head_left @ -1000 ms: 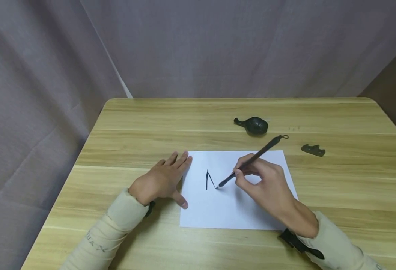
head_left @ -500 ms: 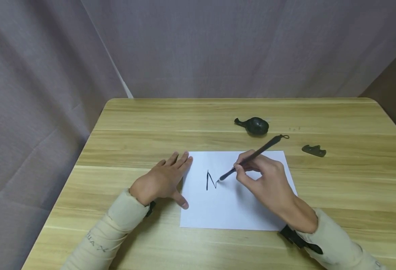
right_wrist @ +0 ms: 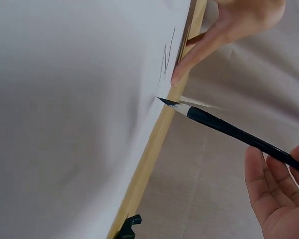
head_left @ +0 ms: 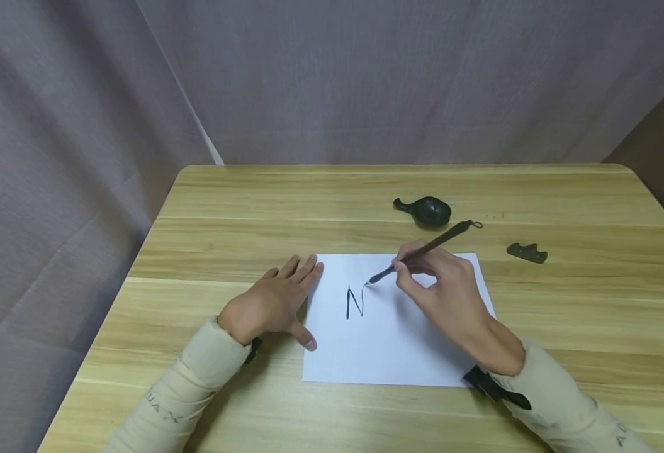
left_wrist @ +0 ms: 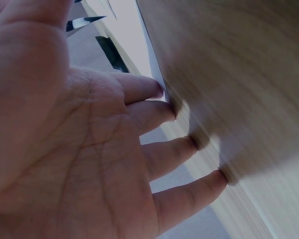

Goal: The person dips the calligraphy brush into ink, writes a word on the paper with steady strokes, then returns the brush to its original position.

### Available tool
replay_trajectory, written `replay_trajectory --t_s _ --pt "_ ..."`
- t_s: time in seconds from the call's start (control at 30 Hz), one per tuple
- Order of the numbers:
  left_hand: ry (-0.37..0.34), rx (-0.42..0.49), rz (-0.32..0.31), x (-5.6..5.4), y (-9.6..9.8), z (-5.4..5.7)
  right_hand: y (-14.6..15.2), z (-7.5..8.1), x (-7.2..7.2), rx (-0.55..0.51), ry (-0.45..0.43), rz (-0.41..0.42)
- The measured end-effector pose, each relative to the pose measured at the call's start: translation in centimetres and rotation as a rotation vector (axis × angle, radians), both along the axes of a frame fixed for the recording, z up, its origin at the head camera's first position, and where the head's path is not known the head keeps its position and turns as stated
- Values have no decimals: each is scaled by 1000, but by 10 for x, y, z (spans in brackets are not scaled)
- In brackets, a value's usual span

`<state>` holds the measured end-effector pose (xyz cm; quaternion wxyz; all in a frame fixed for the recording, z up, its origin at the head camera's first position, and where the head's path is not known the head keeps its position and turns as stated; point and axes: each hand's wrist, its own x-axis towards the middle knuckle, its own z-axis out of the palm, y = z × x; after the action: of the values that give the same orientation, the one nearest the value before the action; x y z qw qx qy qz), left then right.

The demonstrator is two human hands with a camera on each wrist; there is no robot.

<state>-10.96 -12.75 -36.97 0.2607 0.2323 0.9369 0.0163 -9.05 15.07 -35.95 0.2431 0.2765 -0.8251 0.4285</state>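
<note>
My right hand pinches a dark calligraphy brush between thumb and fingers, the handle slanting up to a small loop. Its inked tip, black with white bristles behind in the right wrist view, touches the white paper at the top of a thin stroke. That stroke belongs to a black N-shaped mark on the paper's left part. With fingers spread, my left hand rests at the paper's left edge, fingertips and thumb on or beside it. The left wrist view shows the palm and fingertips against paper and wood.
The paper lies on a wooden table. Behind its top edge sits a dark gourd-shaped object with a short neck. Further right is a small dark notched piece, likely a brush rest. Grey curtains hang behind the table.
The right hand and brush have moved up the paper, away from the body. A thin right-hand stroke has appeared, rising from the diagonal's lower end. The left hand stays in place.
</note>
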Motion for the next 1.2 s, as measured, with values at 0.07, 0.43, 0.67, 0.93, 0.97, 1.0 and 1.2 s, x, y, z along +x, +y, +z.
replay_trajectory --t_s 0.07,0.43,0.67,0.93,0.97,1.0,1.2 --pt "-2 3 1 0 0 0 1 2 1 -10 -6 -6" --pt "-5 11 0 -1 -1 1 10 12 10 -64 -19 -17" --pt "-24 5 12 -3 -1 -2 13 11 12 -42 -30 -19" --pt "-26 8 13 -3 -1 -1 13 5 13 -15 -61 -14" --pt "-27 10 14 -3 -1 -1 13 4 12 -12 -66 -14" --pt "-28 10 14 -3 -1 -1 12 4 12 -10 -69 -13" --pt "-29 10 17 -3 -1 -1 11 2 12 -3 -69 -12"
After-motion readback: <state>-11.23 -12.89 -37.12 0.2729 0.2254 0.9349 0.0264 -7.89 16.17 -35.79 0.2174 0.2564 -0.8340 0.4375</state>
